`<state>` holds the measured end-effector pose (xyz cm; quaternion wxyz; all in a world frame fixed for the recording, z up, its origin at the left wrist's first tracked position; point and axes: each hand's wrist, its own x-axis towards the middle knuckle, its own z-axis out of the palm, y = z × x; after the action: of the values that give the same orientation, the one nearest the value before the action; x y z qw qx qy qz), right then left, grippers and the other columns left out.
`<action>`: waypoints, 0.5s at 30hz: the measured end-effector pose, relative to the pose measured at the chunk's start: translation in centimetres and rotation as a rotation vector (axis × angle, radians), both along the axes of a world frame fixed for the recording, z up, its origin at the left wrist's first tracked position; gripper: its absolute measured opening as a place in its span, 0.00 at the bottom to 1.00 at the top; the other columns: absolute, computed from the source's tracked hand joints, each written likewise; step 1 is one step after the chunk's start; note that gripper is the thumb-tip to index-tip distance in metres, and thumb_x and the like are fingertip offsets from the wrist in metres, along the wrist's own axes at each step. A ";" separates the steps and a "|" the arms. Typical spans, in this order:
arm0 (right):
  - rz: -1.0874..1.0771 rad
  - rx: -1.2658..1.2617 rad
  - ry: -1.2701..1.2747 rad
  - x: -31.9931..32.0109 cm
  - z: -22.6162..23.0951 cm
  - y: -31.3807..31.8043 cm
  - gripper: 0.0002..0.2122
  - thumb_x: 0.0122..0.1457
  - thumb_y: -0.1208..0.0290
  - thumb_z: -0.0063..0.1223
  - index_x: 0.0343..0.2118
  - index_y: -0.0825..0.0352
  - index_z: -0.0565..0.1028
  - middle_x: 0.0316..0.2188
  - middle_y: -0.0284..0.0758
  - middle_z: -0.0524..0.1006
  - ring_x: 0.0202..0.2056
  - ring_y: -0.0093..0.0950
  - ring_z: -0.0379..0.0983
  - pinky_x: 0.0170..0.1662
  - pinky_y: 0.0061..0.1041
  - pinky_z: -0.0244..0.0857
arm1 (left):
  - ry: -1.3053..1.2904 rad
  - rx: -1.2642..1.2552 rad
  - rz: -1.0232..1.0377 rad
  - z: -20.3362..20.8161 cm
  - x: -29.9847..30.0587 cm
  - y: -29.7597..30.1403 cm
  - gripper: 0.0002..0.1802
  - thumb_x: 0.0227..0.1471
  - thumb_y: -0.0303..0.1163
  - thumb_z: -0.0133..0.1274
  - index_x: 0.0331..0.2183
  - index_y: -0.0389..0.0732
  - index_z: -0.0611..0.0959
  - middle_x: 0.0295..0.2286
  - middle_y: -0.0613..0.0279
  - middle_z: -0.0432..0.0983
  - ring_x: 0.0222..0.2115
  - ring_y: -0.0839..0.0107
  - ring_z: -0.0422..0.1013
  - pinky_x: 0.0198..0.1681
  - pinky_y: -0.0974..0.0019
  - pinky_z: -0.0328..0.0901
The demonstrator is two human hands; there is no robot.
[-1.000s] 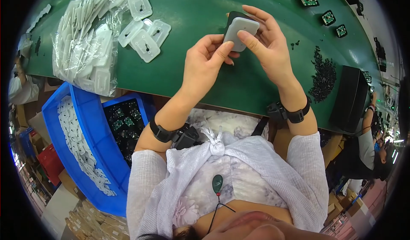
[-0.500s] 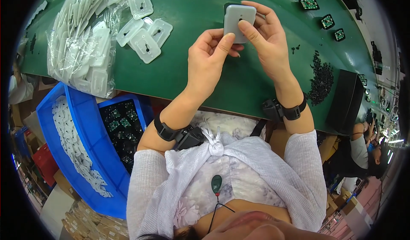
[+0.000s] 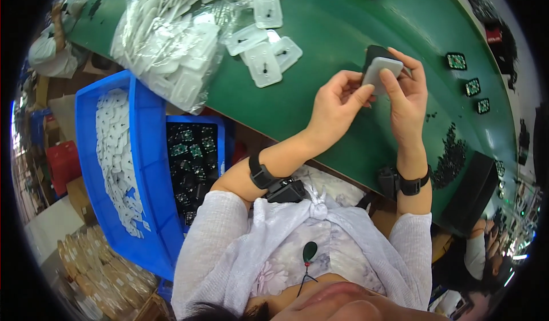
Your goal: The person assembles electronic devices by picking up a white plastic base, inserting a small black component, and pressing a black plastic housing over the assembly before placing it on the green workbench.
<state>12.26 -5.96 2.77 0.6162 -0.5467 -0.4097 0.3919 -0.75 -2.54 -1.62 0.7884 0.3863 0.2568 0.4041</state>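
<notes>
Both hands hold a small rounded casing with a white front and a black back point(image 3: 382, 72) above the green table. My left hand point(image 3: 340, 105) pinches its near left corner between thumb and fingers. My right hand point(image 3: 407, 95) has its thumb on the white face and its fingers behind the right edge. The casing is tilted, so its black side shows along the top left. What the fingers cover behind it is hidden. Left of my hands lie several translucent white covers point(image 3: 265, 65), some with a small black piece on them.
A clear plastic bag of white covers point(image 3: 166, 52) lies at the left. Blue bins point(image 3: 150, 166) with white parts and circuit boards stand below the table edge. At the right are a heap of small black pieces point(image 3: 450, 160), a black box point(image 3: 470, 192) and circuit boards point(image 3: 456, 61).
The view has turned, so the table and its things appear shifted right and down. The casing is tilted further and more of its black side shows. Both hands still grip it.
</notes>
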 end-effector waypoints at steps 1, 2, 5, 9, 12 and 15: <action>0.009 0.004 0.014 0.0 0.0 0.0 0.18 0.58 0.75 0.55 0.51 0.68 0.67 0.42 0.40 0.74 0.43 0.26 0.71 0.47 0.25 0.66 | -0.002 0.006 -0.008 -0.1 -0.1 0.0 0.13 0.55 0.28 0.54 0.40 0.30 0.74 0.33 0.59 0.76 0.32 0.75 0.74 0.36 0.74 0.70; 0.017 0.006 0.028 -0.1 0.0 0.1 0.18 0.58 0.75 0.55 0.51 0.68 0.67 0.42 0.40 0.74 0.44 0.26 0.71 0.47 0.25 0.65 | 0.004 0.012 0.002 -0.1 -0.3 0.0 0.13 0.55 0.28 0.54 0.40 0.30 0.74 0.33 0.59 0.76 0.32 0.75 0.74 0.36 0.74 0.70; 0.041 -0.008 0.045 0.0 0.1 0.0 0.19 0.58 0.75 0.54 0.51 0.68 0.66 0.43 0.39 0.74 0.45 0.26 0.70 0.48 0.26 0.64 | 0.007 0.050 -0.001 0.0 -0.3 -0.2 0.13 0.57 0.28 0.53 0.41 0.30 0.74 0.36 0.56 0.76 0.34 0.71 0.75 0.38 0.70 0.69; 0.077 0.005 0.048 0.3 0.1 0.2 0.19 0.58 0.75 0.54 0.52 0.68 0.66 0.43 0.38 0.73 0.44 0.25 0.69 0.48 0.25 0.64 | -0.017 0.055 0.027 -0.1 -0.1 -0.1 0.13 0.55 0.27 0.54 0.41 0.30 0.74 0.33 0.60 0.76 0.33 0.76 0.74 0.37 0.73 0.70; 0.099 0.010 0.060 0.0 0.2 0.6 0.20 0.58 0.74 0.55 0.52 0.68 0.66 0.43 0.38 0.73 0.44 0.25 0.69 0.47 0.24 0.65 | -0.008 0.047 0.049 -0.2 -0.2 0.1 0.13 0.55 0.27 0.54 0.41 0.30 0.73 0.34 0.58 0.76 0.33 0.74 0.74 0.37 0.73 0.70; 0.112 -0.006 0.041 0.3 0.2 0.5 0.19 0.59 0.73 0.53 0.53 0.68 0.65 0.44 0.38 0.73 0.45 0.25 0.69 0.48 0.25 0.64 | -0.002 0.040 0.031 0.0 -0.4 0.2 0.13 0.56 0.28 0.53 0.41 0.29 0.73 0.35 0.56 0.76 0.34 0.72 0.75 0.38 0.73 0.70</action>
<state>12.61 -5.41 2.92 0.6000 -0.5166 -0.4258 0.4380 -1.13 -2.32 -1.66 0.7744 0.3974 0.2541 0.4217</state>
